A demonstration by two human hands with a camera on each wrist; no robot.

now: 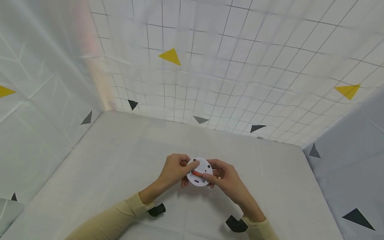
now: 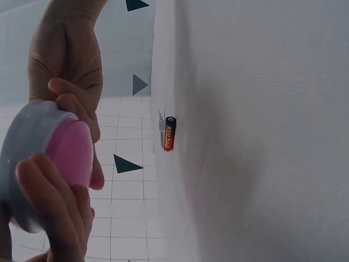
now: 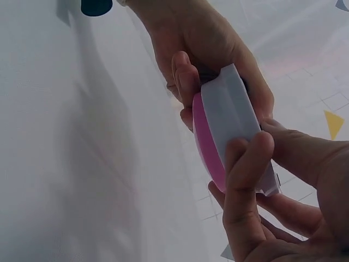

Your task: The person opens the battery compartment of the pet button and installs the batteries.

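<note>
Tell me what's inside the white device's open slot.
At least one reddish-orange battery shows inside; the thumb of the right hand covers part of the slot, hiding what's beneath.

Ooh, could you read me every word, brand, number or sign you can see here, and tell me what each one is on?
No text can be quoted with certainty.
Loose battery: yellowish lettering along its side, too small and blurred to read surely.
Orange-red battery in the round white device: any print too small to read.
Round white device: no readable lettering.
Yellow triangle on the wall: a plain shape, no words.
</note>
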